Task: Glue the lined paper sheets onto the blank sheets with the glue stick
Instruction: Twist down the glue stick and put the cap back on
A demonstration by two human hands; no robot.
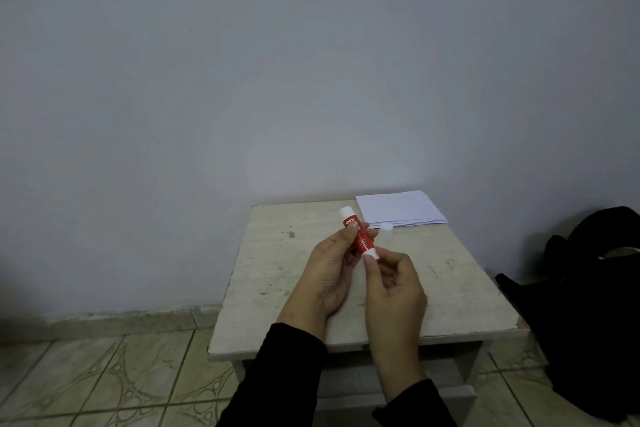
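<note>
Left hand (332, 267): grips the red glue stick (360, 236) around its middle, at frame centre above the table (277, 288).
Right hand (391, 284): pinches the stick's white lower end.
Cap (387, 230): white, standing on the table just beside the stick.
Paper sheets (401, 208): stacked at the table's far right corner.
Black bag (588, 288): right of the table.

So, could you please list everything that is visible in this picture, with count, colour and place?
glue stick: one, red with white ends, held above the table
cap: one, white, upright on the table, near the paper stack
paper stack: one, white, far right corner of the table
table: one, worn off-white, against the wall
bag: one, black, right of the table
floor tiles: patterned beige, lower left
left hand: grips the glue stick's body
right hand: pinches the stick's lower white end
</note>
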